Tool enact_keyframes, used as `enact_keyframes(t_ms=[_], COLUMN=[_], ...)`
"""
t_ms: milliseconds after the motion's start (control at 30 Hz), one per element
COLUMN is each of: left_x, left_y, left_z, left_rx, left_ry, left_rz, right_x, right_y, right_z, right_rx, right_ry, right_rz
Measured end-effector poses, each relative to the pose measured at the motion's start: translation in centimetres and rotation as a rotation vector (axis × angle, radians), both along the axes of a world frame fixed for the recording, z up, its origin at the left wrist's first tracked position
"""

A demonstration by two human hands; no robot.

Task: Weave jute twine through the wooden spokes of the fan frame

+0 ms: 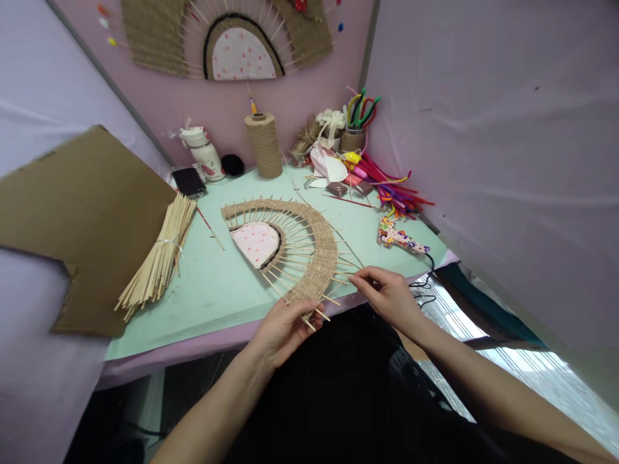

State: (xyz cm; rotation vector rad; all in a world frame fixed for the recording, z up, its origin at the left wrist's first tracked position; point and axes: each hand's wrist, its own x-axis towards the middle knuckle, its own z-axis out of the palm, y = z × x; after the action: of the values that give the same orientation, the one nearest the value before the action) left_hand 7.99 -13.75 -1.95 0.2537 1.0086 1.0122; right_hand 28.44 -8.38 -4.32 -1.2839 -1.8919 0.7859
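Observation:
A half-round woven twine fan (325, 248) lies tilted over the front of the table, its thin wooden sticks fanning out from a white half-circle with pink dots (256, 241). My left hand (285, 328) grips its near end, thumb on top of the weave and fingers curled beneath, with stick ends poking out past them. Just right of the fan's outer edge, my right hand (384, 296) has thumb and forefinger pinched together beside the stick tips. A thin strand of twine (349, 248) runs across the table to these fingers.
On the left lie a bundle of sticks (162, 258) and a cardboard sheet (97, 212). At the back stand a twine spool (264, 147) and a white bottle (203, 153). A floral glue gun (399, 237) and pipe cleaners (391, 183) lie right. Another woven piece (155, 38) hangs on the wall.

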Motion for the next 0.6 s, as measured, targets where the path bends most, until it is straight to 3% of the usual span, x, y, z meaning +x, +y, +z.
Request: enact_keyframes(t_ms=[233,467,600], left_x=[0.0,-0.3,-0.2], left_y=[-0.1,-0.4,-0.3], left_z=[0.3,0.2,0.3], left_rx=[0.010,0.039,0.006], left_ry=[-0.008,-0.019,-0.117], left_rz=[-0.015,-0.072,-0.004], right_x=[-0.4,-3.0,-3.4], right_y=[0.0,1.1,1.1], right_z=[0.0,-0.8,-0.9], right_rx=[-0.059,-0.273,-0.297], right_ry=[0.075,0.206,0.254], right_rz=[-0.012,0.039,0.020])
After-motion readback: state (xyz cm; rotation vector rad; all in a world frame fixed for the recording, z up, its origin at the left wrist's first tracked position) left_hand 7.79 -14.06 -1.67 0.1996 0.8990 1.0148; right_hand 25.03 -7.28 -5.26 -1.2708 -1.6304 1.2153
